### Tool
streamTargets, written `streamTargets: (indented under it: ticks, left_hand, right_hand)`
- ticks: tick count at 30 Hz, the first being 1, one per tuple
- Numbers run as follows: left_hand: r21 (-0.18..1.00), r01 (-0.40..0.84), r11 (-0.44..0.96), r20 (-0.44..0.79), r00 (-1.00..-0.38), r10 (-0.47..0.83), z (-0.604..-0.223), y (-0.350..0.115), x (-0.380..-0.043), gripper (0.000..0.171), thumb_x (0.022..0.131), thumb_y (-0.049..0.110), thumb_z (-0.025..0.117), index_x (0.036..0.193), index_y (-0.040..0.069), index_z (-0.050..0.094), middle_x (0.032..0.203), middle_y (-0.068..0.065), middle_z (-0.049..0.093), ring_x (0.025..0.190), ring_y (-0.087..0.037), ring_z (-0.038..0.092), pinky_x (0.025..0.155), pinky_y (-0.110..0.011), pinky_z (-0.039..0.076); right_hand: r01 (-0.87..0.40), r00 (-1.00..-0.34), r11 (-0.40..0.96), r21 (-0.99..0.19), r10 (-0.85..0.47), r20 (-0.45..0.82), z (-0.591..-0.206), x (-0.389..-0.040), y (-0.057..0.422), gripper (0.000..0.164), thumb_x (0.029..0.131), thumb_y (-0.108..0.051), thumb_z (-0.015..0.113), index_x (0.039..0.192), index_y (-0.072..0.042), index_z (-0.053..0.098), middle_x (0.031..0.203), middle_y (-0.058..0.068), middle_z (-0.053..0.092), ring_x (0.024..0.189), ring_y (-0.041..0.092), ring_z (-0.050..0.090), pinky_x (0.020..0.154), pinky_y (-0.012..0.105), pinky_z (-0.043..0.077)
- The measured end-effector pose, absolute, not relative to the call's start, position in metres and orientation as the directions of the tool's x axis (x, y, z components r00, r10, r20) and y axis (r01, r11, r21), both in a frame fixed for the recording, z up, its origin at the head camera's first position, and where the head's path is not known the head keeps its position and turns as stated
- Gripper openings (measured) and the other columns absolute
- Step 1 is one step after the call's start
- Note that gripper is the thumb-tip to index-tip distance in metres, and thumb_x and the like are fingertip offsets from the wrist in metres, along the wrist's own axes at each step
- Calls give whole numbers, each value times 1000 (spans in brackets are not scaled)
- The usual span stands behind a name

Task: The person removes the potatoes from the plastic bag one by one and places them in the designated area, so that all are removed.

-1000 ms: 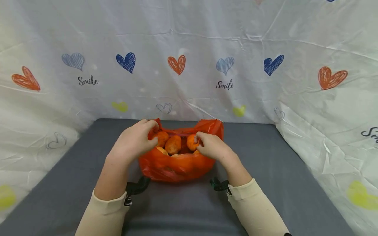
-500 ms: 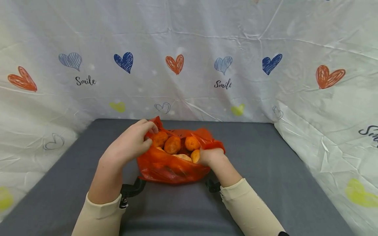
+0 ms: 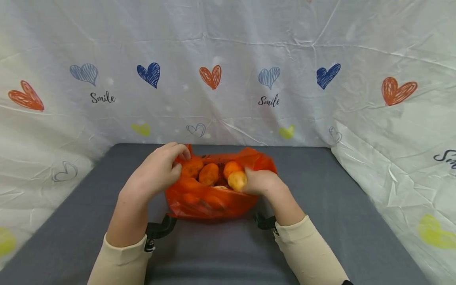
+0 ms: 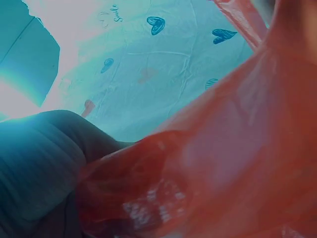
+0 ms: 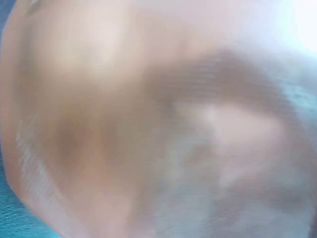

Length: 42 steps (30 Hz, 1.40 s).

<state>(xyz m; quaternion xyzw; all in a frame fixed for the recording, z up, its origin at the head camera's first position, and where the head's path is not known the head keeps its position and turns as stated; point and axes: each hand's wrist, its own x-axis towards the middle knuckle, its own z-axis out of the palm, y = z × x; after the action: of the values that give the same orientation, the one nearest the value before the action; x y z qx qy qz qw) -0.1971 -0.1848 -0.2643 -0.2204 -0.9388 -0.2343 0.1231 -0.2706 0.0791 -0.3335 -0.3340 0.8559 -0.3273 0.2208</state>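
Observation:
A red plastic bag (image 3: 210,202) lies on the table, its mouth open, with several potatoes inside, such as this brownish one (image 3: 208,174). My left hand (image 3: 156,168) pinches the bag's left rim between thumb and fingers. In the left wrist view the red film (image 4: 213,163) stretches away from part of the hand (image 4: 39,163). On the other side, my right hand (image 3: 263,183) reaches into the mouth and grips a yellow potato (image 3: 237,181) at the near right; most of its fingers are hidden behind the potato and the bag. The right wrist view is badly blurred.
The bag rests on a dark grey table (image 3: 313,206). Behind and beside it hangs a white sheet (image 3: 235,39) printed with hearts. A black wrist mount (image 3: 160,229) sits under the left wrist, another black mount (image 3: 265,222) under the right.
My right hand has gone from the bag's right rim down into the mouth, then shifted slightly up and right, the yellow potato rising with it. The left hand stays at the left rim.

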Motion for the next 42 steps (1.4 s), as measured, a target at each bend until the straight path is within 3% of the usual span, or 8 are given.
streamTargets:
  ticks: [1, 3, 6, 13, 23, 27, 34, 42]
  left_hand:
    - [377, 474, 796, 349, -869, 352, -265, -185, -197, 32, 89, -11, 44, 107, 4, 66, 109, -11, 63, 90, -28, 56, 80, -43, 48]
    - [362, 478, 800, 379, -860, 342, -265, -185, -198, 32, 88, -11, 43, 103, 4, 66, 107, -10, 63, 89, -28, 55, 78, -42, 47]
    - [350, 490, 799, 428, -842, 329, -267, -185, -199, 33, 86, -13, 42, 100, 5, 66, 103, -9, 62, 87, -27, 54, 76, -40, 46]
    - [339, 511, 790, 505, -807, 305, -267, -184, -200, 35, 85, -14, 40, 96, 4, 67, 98, -9, 63, 82, -26, 54, 71, -39, 45]
    - [377, 467, 800, 511, -825, 240, -267, -181, -203, 12, 95, 2, 58, 97, 5, 69, 94, -9, 64, 76, -25, 55, 69, -40, 47]
    - [372, 458, 807, 509, -828, 235, -268, -182, -205, 5, 94, 5, 67, 99, 5, 69, 98, -11, 66, 85, -28, 59, 76, -44, 50]
    - [384, 420, 822, 485, -849, 207, -266, -183, -205, 7, 96, 10, 68, 102, 5, 68, 98, -11, 64, 87, -29, 58, 76, -45, 50]
    - [392, 405, 826, 463, -863, 203, -266, -183, -204, 5, 97, 10, 68, 100, 6, 68, 95, -9, 63, 83, -27, 56, 73, -42, 48]
  right_hand:
    - [-528, -737, 678, -512, -665, -120, -331, -269, 82, 58, 98, -28, 66, 150, -10, 46, 136, -1, 59, 115, 11, 58, 95, 22, 46]
    - [-421, -850, 729, -539, -524, -45, -325, -263, 89, 71, 90, -31, 77, 152, -17, 45, 129, 0, 62, 106, 16, 59, 93, 30, 49]
    - [-321, -913, 829, -459, -399, -84, -317, -254, 97, 84, 83, -34, 77, 154, -12, 39, 122, 6, 63, 99, 27, 61, 92, 46, 50]
    - [-486, -847, 674, -556, -520, 109, -303, -249, 107, 67, 83, -25, 76, 144, -15, 49, 115, 0, 63, 94, 20, 60, 85, 39, 50]
    - [-626, -742, 425, -654, -581, 334, -285, -247, 140, 64, 86, -15, 79, 146, -15, 56, 137, 1, 55, 112, 20, 54, 93, 42, 51]
    - [-603, -751, 358, -713, -555, 358, -279, -248, 159, 60, 91, -13, 76, 147, -17, 54, 140, 1, 55, 112, 22, 57, 92, 42, 53]
    - [-535, -792, 274, -799, -492, 361, -275, -253, 196, 49, 103, -11, 61, 151, -14, 49, 145, 7, 49, 108, 30, 66, 92, 29, 53]
    - [-520, -802, 93, -849, -396, 448, -283, -257, 230, 48, 100, 5, 58, 147, -8, 54, 137, 13, 48, 96, 18, 68, 88, 23, 54]
